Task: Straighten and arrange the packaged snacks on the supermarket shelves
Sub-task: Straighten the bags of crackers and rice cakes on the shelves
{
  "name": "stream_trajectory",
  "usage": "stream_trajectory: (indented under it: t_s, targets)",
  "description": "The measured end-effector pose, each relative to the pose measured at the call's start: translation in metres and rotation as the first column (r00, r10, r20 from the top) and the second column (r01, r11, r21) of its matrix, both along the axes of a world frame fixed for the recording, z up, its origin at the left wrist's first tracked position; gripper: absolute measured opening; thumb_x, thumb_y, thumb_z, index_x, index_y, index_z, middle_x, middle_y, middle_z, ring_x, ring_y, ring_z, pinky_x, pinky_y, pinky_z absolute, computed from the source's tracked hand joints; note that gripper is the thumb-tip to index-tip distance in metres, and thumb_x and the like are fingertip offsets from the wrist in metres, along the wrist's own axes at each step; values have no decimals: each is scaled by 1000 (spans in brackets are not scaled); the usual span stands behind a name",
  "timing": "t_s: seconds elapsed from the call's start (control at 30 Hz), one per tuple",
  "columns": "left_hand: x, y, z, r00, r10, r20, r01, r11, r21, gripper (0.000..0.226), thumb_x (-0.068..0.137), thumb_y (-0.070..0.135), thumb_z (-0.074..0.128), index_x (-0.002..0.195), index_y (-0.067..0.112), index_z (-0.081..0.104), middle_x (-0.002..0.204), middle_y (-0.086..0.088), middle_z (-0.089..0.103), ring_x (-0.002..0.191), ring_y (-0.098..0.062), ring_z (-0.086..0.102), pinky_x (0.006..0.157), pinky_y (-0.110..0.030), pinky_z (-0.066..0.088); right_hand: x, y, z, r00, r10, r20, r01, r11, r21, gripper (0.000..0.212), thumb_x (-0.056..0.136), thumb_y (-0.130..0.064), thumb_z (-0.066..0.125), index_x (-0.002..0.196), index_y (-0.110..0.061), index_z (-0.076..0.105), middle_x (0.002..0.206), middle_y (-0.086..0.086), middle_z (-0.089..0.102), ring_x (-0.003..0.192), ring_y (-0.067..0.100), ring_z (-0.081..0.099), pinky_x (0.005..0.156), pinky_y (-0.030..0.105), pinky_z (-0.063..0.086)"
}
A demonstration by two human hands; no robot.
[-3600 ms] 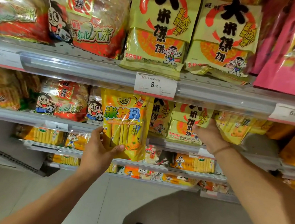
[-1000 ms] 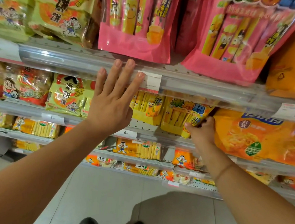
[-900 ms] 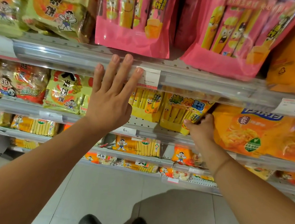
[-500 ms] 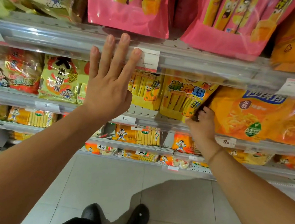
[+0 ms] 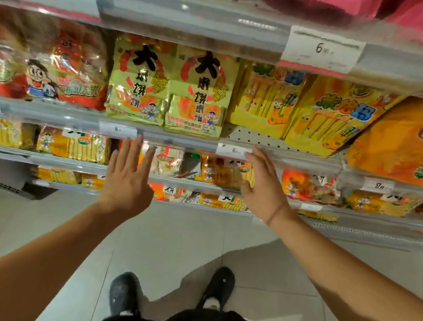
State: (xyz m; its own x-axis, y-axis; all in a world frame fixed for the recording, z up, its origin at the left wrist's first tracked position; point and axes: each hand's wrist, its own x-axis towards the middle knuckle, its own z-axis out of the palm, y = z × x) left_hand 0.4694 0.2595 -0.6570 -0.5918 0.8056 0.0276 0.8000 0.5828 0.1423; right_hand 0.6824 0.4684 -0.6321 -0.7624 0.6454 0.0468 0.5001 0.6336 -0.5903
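Two yellow-green rice cracker bags (image 5: 170, 88) stand side by side on the middle shelf (image 5: 181, 139). To their right lean yellow rice-stick packs (image 5: 268, 99) and a tilted one (image 5: 335, 114). My left hand (image 5: 128, 179) is flat with straight fingers, below the shelf edge near the "8" price tag (image 5: 118, 129), holding nothing. Just as flat and empty, my right hand (image 5: 264, 184) has its fingertips at the "6" price tag (image 5: 234, 150). Small snack packs (image 5: 175, 161) on the lower shelf show between the two hands.
Red rice cracker bags (image 5: 68, 65) fill the middle shelf's left end, large orange bags (image 5: 404, 142) the right. Pink packs (image 5: 369, 10) sit on the top shelf. Lower shelves hold small yellow and orange packs (image 5: 312, 187). Grey tiled floor (image 5: 173, 246) and my shoes (image 5: 217, 285) are below.
My right hand let go of the yellow rice-stick pack and came down to the shelf edge. My left hand dropped from the upper shelf rail. The view tilted downward and left.
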Motion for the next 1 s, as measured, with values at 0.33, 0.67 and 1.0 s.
stream_trajectory:
  t_s: [0.33,0.67,1.0]
  targets:
    - [-152,-39,-53,985,-26,-169,45,993,112,97,86,18,62,154,33,-6,156,-1,-30,141,-20,-32,114,-46,-16,-107,-57,-34,963,-121,240,38,946,322,90,79,-7,58,154,-12,8,161,9,-14,147,25,-15,121,41,5]
    - [-107,-79,-136,960,-118,254,33,948,315,88,70,8,67,147,-1,25,155,-31,8,144,-47,7,114,-59,18,-122,-137,-138,986,-63,151,86,985,-150,82,81,0,55,150,-33,25,158,-10,-23,145,7,-20,117,19,5]
    - [-166,-4,-213,467,171,868,-565,812,144,47,78,6,72,113,32,54,99,20,66,85,-3,60,67,-7,45,-220,-46,-240,843,-521,131,521,732,-439,62,85,-36,69,139,-18,45,127,-3,56,115,17,54,91,23,42]
